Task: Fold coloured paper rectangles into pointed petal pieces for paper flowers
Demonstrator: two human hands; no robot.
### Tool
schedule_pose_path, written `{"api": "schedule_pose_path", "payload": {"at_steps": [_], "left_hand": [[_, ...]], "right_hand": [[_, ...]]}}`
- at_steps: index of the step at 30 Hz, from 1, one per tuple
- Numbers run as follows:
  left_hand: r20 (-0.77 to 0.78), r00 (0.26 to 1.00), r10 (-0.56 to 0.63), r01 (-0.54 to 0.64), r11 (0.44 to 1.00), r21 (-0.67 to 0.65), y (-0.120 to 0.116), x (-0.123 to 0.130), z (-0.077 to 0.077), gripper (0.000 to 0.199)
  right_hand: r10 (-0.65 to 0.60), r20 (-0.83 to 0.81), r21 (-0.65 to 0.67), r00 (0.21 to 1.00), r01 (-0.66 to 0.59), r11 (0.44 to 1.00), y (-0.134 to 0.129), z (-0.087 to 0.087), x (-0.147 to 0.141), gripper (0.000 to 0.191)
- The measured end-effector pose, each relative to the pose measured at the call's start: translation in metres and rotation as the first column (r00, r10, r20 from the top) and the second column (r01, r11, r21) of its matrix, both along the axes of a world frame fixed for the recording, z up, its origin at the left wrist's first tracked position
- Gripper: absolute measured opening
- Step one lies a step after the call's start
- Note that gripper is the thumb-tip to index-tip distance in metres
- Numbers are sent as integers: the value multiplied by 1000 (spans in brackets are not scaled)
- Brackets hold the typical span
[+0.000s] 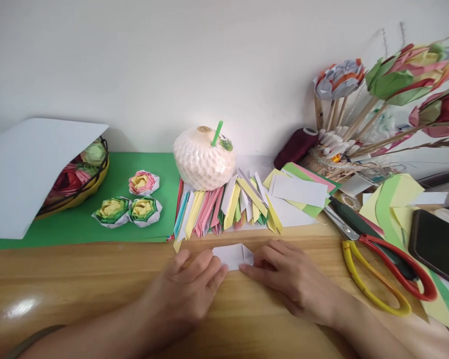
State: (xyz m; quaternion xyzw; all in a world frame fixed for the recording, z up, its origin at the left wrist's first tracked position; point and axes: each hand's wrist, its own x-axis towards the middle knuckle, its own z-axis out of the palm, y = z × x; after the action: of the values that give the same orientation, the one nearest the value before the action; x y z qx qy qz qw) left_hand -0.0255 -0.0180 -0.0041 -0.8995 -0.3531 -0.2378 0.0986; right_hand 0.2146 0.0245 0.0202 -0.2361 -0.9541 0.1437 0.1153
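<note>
At the far left, a large white sheet (33, 169) leans over a yellow basket (92, 192) of paper flowers. Right of it, three folded-paper lotus flowers (142, 182) sit on green paper (153, 164).

The left hand (189, 294), at the near edge, has its fingers curled and closed on the left end of a small white paper piece (230, 257), thumb at the near corner. The piece lies low over the wooden table (97, 284), between the hands, a crease and slanted corners showing at its right end. Just beyond are a bundle of folded paper strips (209, 209) and a bumpy white ornament (204, 159) with a green straw.

The right hand (299, 279) pinches the right end, thumb at the near edge, other fingers bent behind. The paper should be very light, crisp enough to hold a crease yet easily bent or torn; fingertip grips at both ends, close to the folds, suit it best.

Farther right lie scissors (392, 257) with red and yellow handles, then a dark phone (437, 247) near the right edge.
</note>
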Motion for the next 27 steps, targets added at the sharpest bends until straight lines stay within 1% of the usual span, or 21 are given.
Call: {"api": "schedule_pose_path", "payload": {"at_steps": [3,7,12,16,20,24,27], "left_hand": [[-65,997,-28,27,999,-18,-4,-5,0,33],[-108,993,-49,46,998,-31,-6,-9,2,29],[-161,983,-88,74,993,-90,0,-14,12,24],[-191,974,-125,105,988,-114,4,-18,20,22],[-223,963,-151,126,985,-121,9,-20,26,18],[-226,957,-179,151,979,-135,12,-23,30,19],[-254,953,-162,135,984,-120,12,-24,31,17]], "right_hand": [[-4,-18,-68,1000,2,998,1,1,2,39],[-15,-20,-147,1000,12,989,1,3,4,39],[-28,-38,-230,999,18,973,1,7,5,37],[-36,-59,-267,998,19,964,2,8,6,38],[-46,-96,-302,994,15,953,2,10,6,38],[-54,-84,-291,995,27,956,2,12,6,39],[-65,-72,-263,995,44,964,2,14,6,36]]}}
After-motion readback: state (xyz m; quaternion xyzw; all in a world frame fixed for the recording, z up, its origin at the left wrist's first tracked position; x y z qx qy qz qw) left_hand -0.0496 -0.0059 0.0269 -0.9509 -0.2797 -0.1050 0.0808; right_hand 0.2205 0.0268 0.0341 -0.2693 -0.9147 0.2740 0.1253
